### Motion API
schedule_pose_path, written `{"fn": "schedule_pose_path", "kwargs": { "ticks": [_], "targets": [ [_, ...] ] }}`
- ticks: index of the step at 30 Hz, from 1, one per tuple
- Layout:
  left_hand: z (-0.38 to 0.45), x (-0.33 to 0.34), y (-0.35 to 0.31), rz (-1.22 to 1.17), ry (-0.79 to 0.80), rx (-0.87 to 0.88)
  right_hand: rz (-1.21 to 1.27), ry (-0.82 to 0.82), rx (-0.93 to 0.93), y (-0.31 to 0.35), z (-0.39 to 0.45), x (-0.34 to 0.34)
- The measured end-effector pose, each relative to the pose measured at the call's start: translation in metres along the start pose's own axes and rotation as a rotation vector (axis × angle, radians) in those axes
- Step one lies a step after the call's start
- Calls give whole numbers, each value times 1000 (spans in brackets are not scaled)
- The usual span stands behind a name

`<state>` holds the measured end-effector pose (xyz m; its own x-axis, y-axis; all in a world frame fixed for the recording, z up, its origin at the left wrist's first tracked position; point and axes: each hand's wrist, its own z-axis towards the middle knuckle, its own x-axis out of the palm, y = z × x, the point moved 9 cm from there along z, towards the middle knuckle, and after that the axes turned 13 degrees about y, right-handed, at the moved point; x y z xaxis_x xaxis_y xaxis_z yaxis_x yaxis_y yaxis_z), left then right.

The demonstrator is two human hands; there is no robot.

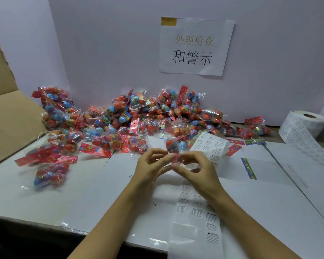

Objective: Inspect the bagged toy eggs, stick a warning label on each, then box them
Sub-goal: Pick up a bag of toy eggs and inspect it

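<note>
We are working at a white table point(251, 193); a cardboard box point(6, 116) is standing far to our left hand's side, and a heap of bagged toy eggs point(138, 116) is lying beyond both hands. A label strip point(198, 212) is running beneath our right wrist. Our left hand point(150, 165) and right hand point(196, 169) are both pinching one bag of eggs point(173, 146), its eggs just beyond our fingertips.

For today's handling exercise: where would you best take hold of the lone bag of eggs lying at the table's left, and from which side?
Pinch the flat red header card of the lone bag, coming from above; the bulging, slippery eggs give a poorer grip.
</note>
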<state>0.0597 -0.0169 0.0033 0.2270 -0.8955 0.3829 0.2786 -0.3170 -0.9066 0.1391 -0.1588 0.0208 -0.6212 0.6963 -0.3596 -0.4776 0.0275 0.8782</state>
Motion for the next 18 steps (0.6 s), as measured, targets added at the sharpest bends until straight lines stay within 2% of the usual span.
{"fn": "schedule_pose_path", "kwargs": {
  "ticks": [5, 8, 10, 13, 14, 15, 18],
  "targets": [
    [-1, 12, 1, 35, 124, -4, 48, 5, 90, -12, -1, -1],
    [0, 13, 2, 120, 128, 7, 97, -40, 128, -18, 1, -9],
    [0, 7, 1, 191, 69, 33, 234, -61, 159, -24, 3, -10],
    [-2, -11, -5, 580, -134, 32, 542, -92, 215, -32, 2, -10],
    [-3, -13, -3, 644, -152, 10, 641, -79, 225, -32, 3, -8],
    [-1, -12, 2, 607, -128, -29, 722, -51, 228, -31, 4, -5],
    [2, -3, 15, 231, -21, -95, 845, 41, 220, -26, 6, 3]
  ]
}}
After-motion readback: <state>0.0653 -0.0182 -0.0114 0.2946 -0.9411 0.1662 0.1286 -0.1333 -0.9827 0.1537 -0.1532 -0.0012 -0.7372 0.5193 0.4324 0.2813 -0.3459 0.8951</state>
